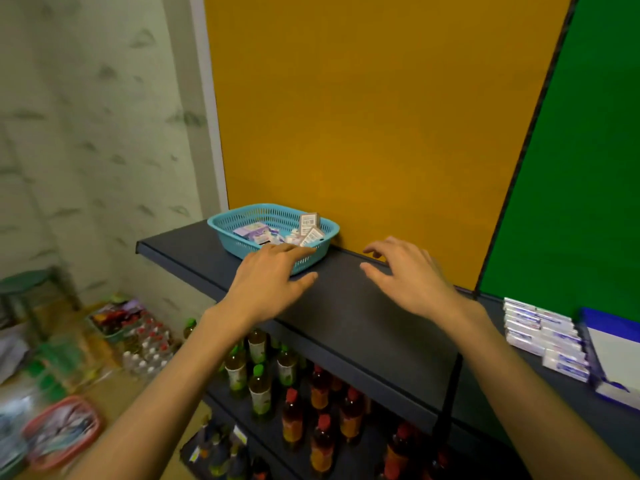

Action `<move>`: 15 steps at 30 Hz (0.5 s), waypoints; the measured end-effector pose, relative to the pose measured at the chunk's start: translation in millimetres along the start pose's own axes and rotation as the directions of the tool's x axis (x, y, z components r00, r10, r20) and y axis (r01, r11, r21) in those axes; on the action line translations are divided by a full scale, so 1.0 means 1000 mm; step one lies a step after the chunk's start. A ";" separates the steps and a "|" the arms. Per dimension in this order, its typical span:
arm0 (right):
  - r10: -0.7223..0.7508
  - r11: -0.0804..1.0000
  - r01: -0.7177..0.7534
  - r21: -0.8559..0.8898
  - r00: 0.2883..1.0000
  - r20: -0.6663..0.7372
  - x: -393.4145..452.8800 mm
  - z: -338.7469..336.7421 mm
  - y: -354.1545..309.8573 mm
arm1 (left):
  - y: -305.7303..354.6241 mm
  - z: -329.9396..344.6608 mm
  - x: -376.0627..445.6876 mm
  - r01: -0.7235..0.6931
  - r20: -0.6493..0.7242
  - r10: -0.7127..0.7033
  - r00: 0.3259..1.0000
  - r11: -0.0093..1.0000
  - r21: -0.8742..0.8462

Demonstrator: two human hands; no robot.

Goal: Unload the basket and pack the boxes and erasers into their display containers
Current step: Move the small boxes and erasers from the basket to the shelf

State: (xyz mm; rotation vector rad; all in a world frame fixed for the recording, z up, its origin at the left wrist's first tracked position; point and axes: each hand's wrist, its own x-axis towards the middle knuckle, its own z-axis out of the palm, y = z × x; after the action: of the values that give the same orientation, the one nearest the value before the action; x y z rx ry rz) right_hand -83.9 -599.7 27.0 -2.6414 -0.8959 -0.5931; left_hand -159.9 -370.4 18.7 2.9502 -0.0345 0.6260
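The teal basket (242, 221) sits at the left end of the dark shelf (363, 327), close against the orange back panel (363, 116), and it is loaded: pale lilac boxes (250, 231) lie flat inside it, two brownish cartons (309, 221) stand tilted at its right end, and smaller pieces between them may be erasers, though they are too small to tell. The left hand (268, 277) reaches in at the basket's near right corner, fingers spread and relaxed, lying over the rim and holding nothing. To the right of the basket, the right hand (403, 271) hovers over bare shelf, fingers loosely spread and slightly bent, also holding nothing. Well to the right of the basket lie a row of white-and-blue packs (540, 332) and a blue-edged open container (609, 351). Judging from this, unloading is only beginning. The next move likely calls for gripping the basket or picking out a box, then carrying it rightwards toward that container.
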 end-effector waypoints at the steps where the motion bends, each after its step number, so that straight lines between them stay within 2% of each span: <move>1: 0.003 1.000 -0.003 -0.009 1.000 0.000 0.009 0.005 -0.007 | -0.014 -0.001 -0.001 0.008 -0.005 -0.008 1.000 1.000 -0.001; 9: 0.005 1.000 -0.005 -0.024 1.000 0.013 0.088 0.046 -0.046 | -0.116 -0.002 0.017 0.090 -0.054 -0.092 0.994 0.995 -0.038; 15: 0.004 1.000 -0.004 0.008 1.000 0.016 0.149 0.091 -0.069 | -0.182 0.006 0.046 0.084 -0.014 -0.084 0.996 0.996 -0.029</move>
State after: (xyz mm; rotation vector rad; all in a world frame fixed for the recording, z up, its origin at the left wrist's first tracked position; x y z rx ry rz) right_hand 6.6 -434.5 26.8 -2.6435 -0.8950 -0.5673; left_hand -106.6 -190.1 10.9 2.9015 0.0810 0.6306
